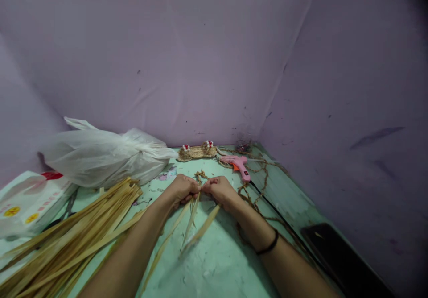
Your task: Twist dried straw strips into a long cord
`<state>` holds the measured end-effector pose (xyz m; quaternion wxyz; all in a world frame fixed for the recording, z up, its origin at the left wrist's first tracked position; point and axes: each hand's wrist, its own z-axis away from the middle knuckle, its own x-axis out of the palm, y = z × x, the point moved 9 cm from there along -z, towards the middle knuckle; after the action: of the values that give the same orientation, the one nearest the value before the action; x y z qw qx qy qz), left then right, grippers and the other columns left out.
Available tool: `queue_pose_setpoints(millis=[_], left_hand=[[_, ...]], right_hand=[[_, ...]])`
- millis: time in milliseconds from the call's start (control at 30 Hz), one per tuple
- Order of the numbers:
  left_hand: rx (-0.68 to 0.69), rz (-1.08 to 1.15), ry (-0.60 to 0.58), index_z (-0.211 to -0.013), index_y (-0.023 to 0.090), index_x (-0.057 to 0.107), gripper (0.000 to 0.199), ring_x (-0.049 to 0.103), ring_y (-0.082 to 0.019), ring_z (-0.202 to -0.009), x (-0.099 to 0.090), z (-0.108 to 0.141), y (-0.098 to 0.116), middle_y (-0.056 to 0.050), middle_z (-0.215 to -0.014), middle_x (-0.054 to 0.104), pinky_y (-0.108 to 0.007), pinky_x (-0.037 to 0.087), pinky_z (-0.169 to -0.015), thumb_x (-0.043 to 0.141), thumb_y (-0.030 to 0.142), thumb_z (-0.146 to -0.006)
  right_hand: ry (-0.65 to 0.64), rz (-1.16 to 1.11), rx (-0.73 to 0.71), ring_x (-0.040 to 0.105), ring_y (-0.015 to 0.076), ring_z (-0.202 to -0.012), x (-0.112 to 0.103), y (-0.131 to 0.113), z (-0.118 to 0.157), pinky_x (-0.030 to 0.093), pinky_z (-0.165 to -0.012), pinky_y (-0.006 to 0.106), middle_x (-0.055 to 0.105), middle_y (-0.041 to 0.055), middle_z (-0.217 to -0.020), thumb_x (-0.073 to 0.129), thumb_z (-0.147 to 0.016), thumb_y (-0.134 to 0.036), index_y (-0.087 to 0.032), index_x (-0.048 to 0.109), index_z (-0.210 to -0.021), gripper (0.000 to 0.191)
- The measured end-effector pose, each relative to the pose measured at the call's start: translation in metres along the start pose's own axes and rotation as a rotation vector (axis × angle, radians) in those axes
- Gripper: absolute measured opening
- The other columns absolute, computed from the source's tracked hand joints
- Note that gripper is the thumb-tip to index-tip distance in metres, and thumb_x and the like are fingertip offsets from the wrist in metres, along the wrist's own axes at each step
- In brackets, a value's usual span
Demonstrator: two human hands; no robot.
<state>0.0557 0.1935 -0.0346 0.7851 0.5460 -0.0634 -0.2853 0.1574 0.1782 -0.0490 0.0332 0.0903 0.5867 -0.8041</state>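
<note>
My left hand (183,188) and my right hand (216,189) meet at the middle of the green table (214,262), both closed on pale dried leaf strips (194,211). The loose strip ends hang down toward me between my forearms. Just beyond my fingers a short braided cord (200,174) made of the same kind of material lies on the table. My fingers hide the spot where the strips meet the braid.
A bundle of dried leaves (90,231) lies left, near a white bag (110,155) and a white box (36,204). Behind are woven pieces with red-white flowers (197,152). A pink glue gun (239,165), braided cord (265,177) and black phone (341,253) sit right.
</note>
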Motion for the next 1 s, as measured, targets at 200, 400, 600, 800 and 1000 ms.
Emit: queue_pose_setpoints(millis=[200,400,600,800,1000], left_hand=[[0.067,-0.085,-0.036,-0.04,0.014,0.047,0.017,0.024,-0.005,-0.025,0.002,0.003,0.009,0.005,-0.026,0.033,-0.02,0.013,-0.032,0.046,0.014,-0.057],[0.118,-0.196,-0.107,-0.044,0.012,0.053,0.013,0.025,-0.005,-0.031,0.005,-0.001,0.006,0.005,-0.03,0.034,-0.02,0.017,-0.037,0.043,0.012,-0.054],[0.026,-0.493,0.056,-0.043,0.012,0.056,0.011,0.032,-0.008,-0.036,-0.013,0.006,0.012,0.003,-0.033,0.039,-0.02,0.022,-0.04,0.048,0.015,-0.052],[-0.015,-0.613,0.185,-0.042,0.015,0.052,0.007,0.04,-0.012,-0.043,-0.005,0.018,0.02,0.002,-0.034,0.037,-0.021,0.024,-0.043,0.054,0.013,-0.049],[-0.007,-0.782,0.328,-0.053,0.017,0.056,0.002,0.056,-0.025,-0.065,0.001,0.03,0.026,-0.009,-0.053,0.055,-0.026,0.032,-0.054,0.055,0.017,-0.052]], right_hand=[[0.017,-0.004,0.026,0.028,0.0049,-0.037,0.003,0.003,0.001,0.018,-0.038,0.02,0.036,-0.0063,-0.036,0.052,-0.054,-0.012,-0.013,0.053,-0.049,0.005],[0.047,0.061,0.055,0.027,0.005,-0.037,0.003,0.003,0.004,0.017,-0.039,0.02,0.035,-0.0064,-0.036,0.052,-0.055,-0.013,-0.013,0.052,-0.048,0.007],[0.049,0.077,0.033,0.025,0.0046,-0.037,0.004,0.002,0.004,0.016,-0.038,0.02,0.031,-0.007,-0.035,0.05,-0.056,-0.014,-0.014,0.046,-0.044,0.012],[-0.011,0.075,0.008,0.026,0.0046,-0.035,0.007,0.002,0.005,0.017,-0.038,0.02,0.034,-0.0064,-0.034,0.047,-0.059,-0.013,-0.015,0.046,-0.045,0.014],[0.033,0.139,-0.091,0.031,0.0052,-0.038,0.004,0.006,-0.004,0.02,-0.04,0.019,0.038,-0.0065,-0.037,0.048,-0.058,-0.014,-0.014,0.05,-0.049,0.009]])
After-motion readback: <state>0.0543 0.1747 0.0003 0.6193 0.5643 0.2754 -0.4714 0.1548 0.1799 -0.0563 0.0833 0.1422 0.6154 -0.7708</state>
